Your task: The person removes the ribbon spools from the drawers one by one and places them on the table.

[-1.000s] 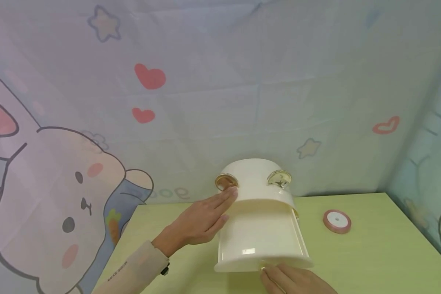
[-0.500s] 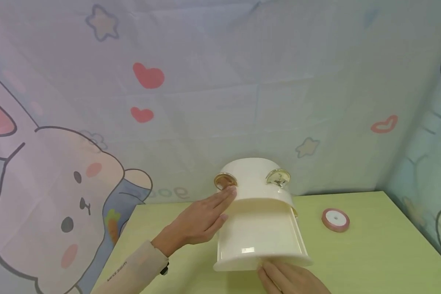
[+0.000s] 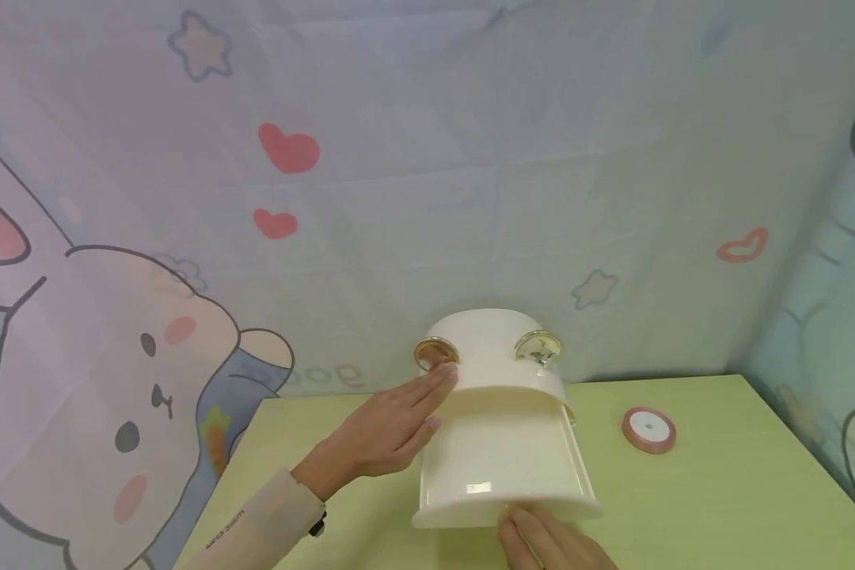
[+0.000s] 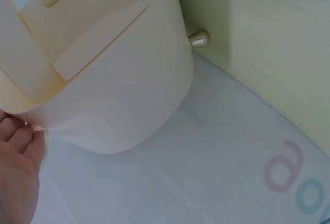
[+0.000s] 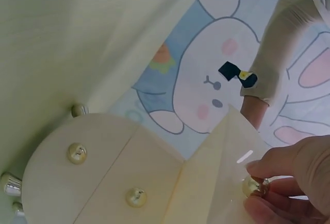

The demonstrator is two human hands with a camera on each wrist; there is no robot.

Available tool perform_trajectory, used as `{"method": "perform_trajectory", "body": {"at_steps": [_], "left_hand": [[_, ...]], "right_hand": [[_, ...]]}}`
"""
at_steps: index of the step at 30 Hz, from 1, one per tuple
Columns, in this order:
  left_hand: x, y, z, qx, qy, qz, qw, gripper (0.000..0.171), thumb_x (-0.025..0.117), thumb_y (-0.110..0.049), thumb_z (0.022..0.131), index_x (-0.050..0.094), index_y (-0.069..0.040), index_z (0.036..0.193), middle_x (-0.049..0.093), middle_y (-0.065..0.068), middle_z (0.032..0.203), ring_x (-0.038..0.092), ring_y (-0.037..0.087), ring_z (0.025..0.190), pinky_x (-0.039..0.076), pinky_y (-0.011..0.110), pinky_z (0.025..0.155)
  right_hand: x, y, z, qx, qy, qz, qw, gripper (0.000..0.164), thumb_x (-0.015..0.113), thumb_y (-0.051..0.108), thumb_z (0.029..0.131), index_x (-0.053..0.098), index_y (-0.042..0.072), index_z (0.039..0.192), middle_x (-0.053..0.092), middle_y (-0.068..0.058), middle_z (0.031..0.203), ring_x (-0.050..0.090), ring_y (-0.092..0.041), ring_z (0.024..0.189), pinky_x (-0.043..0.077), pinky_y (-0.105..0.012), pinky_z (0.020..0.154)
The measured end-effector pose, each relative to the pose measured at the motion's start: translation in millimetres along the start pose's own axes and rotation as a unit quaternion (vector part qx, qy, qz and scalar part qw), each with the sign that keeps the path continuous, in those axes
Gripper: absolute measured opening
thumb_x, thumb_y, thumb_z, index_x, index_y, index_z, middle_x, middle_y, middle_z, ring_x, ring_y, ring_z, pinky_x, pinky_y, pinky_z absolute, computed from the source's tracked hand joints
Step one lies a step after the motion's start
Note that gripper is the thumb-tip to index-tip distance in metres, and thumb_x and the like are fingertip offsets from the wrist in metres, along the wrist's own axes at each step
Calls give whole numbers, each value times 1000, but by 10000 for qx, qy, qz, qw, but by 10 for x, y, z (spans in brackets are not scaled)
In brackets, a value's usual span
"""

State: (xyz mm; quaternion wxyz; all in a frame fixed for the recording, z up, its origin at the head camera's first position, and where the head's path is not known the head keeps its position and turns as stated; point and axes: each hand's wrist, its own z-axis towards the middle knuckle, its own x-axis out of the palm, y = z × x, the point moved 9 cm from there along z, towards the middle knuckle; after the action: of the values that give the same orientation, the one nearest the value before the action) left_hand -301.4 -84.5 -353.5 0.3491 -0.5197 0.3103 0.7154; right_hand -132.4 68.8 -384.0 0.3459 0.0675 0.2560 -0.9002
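A glossy white rounded storage box with gold fittings stands on the table, its top drawer pulled far out toward me. Nothing lies on the visible drawer floor. My right hand pinches the gold knob on the drawer front between thumb and fingers. With straight fingers, my left hand rests against the box's upper left, right by one of its two round gold pieces. In the right wrist view, two more gold knobs sit on closed fronts below.
A pink-rimmed ribbon spool lies to the right of the box on the pale green table. Behind hangs a printed cloth with a rabbit and hearts. Small gold feet support the box.
My right hand has shifted slightly left and now covers the knob in the head view. The left hand and the pulled-out drawer stay nearly where they were.
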Motion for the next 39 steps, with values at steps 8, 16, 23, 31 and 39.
{"method": "perform_trajectory", "body": {"at_steps": [8,16,23,31,39], "left_hand": [[2,-1,0,-41,37,-56,10000,60,37,-28,114,21,-6,168,24,9,176,30,23,162,39,41,127],[6,5,-32,-36,-23,-50,10000,60,39,-27,114,23,-5,168,26,10,175,33,24,161,41,42,125],[1,-7,-7,27,-82,-121,9999,60,37,-26,114,22,-5,168,25,10,176,31,24,162,40,42,126],[1,-3,-7,34,-136,-158,9998,60,37,-26,114,22,-5,168,25,10,176,31,23,162,40,42,126],[0,3,-7,12,-102,-176,9998,60,37,-28,114,22,-6,168,25,10,176,32,23,161,40,43,125]], "right_hand": [[54,-7,-30,677,318,99,9972,50,42,36,113,75,1,100,73,-13,99,72,-25,79,56,-30,53],[64,-37,-12,1402,527,118,9886,38,42,23,107,75,5,99,71,-8,101,60,-17,67,43,-26,46],[42,-71,16,1160,356,177,9925,33,46,16,105,75,3,98,72,-11,99,59,-17,62,44,-24,46],[40,-101,91,839,-9,70,9965,31,48,13,106,74,-2,97,71,-15,95,66,-21,68,50,-26,47],[55,-187,178,527,-424,-149,9976,30,49,9,105,73,-4,93,70,-18,93,68,-27,75,56,-31,55]]}}
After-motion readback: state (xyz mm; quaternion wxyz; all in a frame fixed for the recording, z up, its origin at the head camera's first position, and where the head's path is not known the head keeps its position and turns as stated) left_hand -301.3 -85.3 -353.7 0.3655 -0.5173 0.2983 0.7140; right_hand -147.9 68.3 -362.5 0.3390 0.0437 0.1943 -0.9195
